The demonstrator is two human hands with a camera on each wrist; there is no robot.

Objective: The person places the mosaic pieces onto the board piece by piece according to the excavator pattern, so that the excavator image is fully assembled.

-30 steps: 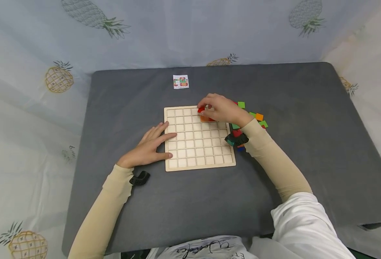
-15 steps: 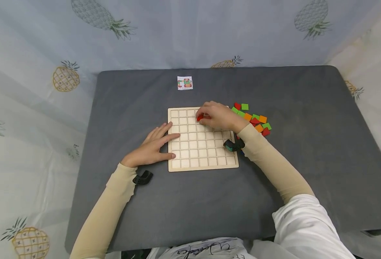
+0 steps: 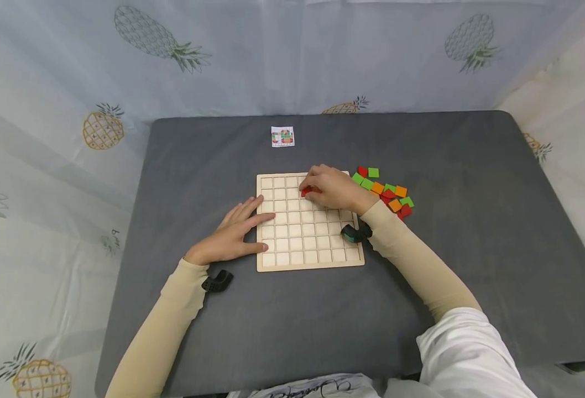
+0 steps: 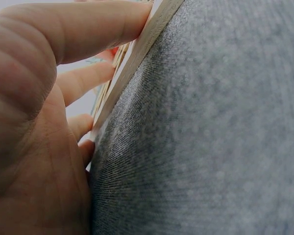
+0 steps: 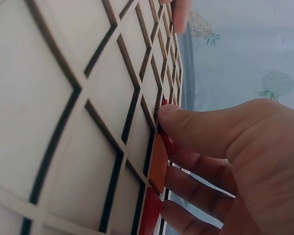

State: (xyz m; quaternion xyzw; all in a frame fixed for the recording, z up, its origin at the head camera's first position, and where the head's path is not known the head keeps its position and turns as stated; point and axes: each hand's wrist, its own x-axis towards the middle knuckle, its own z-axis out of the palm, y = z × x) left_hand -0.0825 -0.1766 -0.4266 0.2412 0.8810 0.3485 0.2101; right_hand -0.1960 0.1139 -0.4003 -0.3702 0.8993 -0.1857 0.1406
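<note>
A red tile (image 3: 306, 191) is pinched in the right hand (image 3: 333, 188), now lowered from the board's (image 3: 308, 260) top edge to a cell in its second row. An orange tile (image 5: 158, 164) is already seated beside it. The left hand (image 3: 230, 235), flat and holding nothing, remains pressed on the board's left edge. Placement appears nearly finished.

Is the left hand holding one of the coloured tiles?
No, the left hand lies flat on the wooden board's left edge, holding nothing.
</note>
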